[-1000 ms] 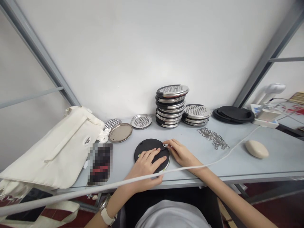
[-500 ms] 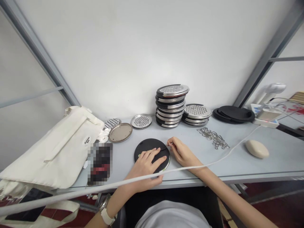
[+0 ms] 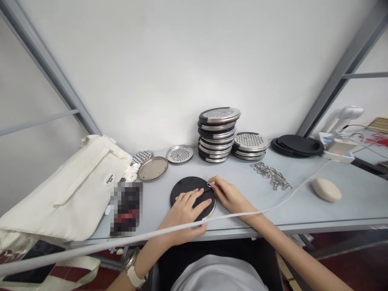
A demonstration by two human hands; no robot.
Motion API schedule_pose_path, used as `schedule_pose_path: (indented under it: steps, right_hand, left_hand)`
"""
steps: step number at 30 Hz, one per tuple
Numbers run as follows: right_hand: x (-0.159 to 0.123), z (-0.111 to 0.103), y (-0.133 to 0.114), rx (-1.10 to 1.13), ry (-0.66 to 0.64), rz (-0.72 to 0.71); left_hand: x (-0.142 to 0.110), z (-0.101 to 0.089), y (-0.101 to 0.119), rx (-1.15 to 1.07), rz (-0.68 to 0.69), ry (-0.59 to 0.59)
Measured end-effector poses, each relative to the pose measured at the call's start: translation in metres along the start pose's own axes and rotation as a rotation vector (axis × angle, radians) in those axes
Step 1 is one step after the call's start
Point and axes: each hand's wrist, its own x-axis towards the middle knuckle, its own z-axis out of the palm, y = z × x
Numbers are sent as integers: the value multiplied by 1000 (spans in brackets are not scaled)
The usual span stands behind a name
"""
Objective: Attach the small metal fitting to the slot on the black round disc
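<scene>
A round black disc [image 3: 187,186] lies on the grey table [image 3: 303,202] in front of me. My left hand [image 3: 184,210] rests flat on the disc, fingers spread, pressing it down. At the disc's right edge, my right hand [image 3: 228,194] pinches a small metal ring [image 3: 209,185] between thumb and forefinger. The ring touches the disc's rim.
Behind stand a tall stack [image 3: 217,135] and a low stack [image 3: 251,146] of perforated metal discs, loose metal discs [image 3: 180,154], a pile of metal rings [image 3: 271,176], black discs [image 3: 298,145], a beige oval object [image 3: 326,190], a cream bag [image 3: 72,186] and a white cable [image 3: 151,234].
My right hand drew back slightly to the right with the ring, then returned to the disc's edge. The left hand stayed on the disc.
</scene>
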Motion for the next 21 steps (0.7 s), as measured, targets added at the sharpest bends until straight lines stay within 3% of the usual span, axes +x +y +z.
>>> schedule_pose_path:
  steps: [11, 17, 21]
  right_hand:
    - [4, -4, -9, -102, 80, 25]
    - [4, 0, -8, -4, 45, 90]
    - [4, 2, -10, -85, 56, 96]
  left_hand:
    - [1, 1, 0, -2, -3, 4]
    - [1, -1, 0, 4, -4, -9]
    - [1, -1, 0, 3, -5, -20]
